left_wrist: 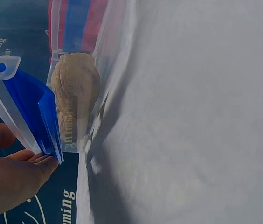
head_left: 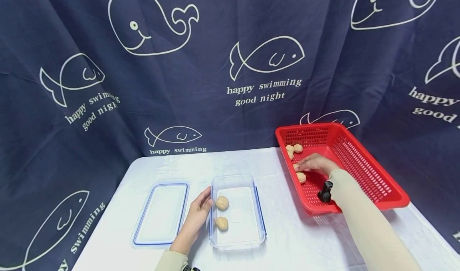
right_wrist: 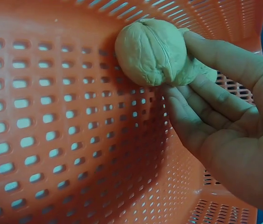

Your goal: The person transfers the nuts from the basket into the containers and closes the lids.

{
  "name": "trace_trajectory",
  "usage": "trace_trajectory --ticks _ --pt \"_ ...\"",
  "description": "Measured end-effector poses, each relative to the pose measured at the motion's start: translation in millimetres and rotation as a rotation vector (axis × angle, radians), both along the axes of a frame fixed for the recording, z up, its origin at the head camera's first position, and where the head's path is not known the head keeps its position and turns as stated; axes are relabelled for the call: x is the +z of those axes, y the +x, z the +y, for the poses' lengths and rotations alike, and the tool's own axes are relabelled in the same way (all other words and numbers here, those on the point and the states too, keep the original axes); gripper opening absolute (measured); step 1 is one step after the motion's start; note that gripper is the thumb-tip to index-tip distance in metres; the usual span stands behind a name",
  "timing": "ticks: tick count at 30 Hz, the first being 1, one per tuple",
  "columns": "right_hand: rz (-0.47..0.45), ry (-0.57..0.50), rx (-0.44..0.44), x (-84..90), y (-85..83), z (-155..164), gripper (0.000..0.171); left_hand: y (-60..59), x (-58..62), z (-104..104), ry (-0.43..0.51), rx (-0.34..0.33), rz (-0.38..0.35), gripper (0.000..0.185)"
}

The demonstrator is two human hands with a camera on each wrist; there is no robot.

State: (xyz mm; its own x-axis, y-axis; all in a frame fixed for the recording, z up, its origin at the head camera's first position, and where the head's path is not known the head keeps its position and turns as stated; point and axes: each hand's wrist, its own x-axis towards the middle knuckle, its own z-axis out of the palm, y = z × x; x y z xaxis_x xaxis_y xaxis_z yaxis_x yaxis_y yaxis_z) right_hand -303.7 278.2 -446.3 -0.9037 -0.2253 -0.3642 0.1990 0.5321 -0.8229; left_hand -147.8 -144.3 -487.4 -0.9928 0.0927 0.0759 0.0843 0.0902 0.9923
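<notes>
Your right hand [head_left: 318, 164]: fingers curled round a walnut [head_left: 296, 167], basket's [head_left: 393, 201] left edge. Your left hand [head_left: 197, 216]: touching box's [head_left: 244, 215] left edge; gripping or not, cannot tell. Step, seemingly: picking up a walnut. Next move calls for: firm pinch, lift clear.

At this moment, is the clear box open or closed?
Open. The lid lies on the table, apart from the box, and two walnuts sit uncovered inside it.

walnuts [head_left: 222, 202] look matt, ridged | basket [head_left: 393, 202] is glossy perforated plastic | container [head_left: 240, 211] is smooth clear plastic | lid [head_left: 159, 215] looks smooth plastic | tablecloth [head_left: 284, 231] and backdrop [head_left: 215, 115] are matt cloth
</notes>
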Motion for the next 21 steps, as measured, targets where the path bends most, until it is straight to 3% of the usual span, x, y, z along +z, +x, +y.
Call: trace_trajectory --ticks 5,15,21 --pt "0.033 -0.044 -0.023 3.1 -0.4 1.1 0.049 -1.2 2.3 1.3 -0.002 0.008 -0.071 0.049" --pt "0.066 -0.111 -0.113 15.0 0.2 -4.3 0.052 -0.7 3.0 1.2 -0.013 0.019 -0.064 0.049" --pt "0.144 -0.025 -0.156 24.4 -0.5 -6.5 0.061 -0.1 3.4 1.2 -0.026 0.018 -0.055 0.049"
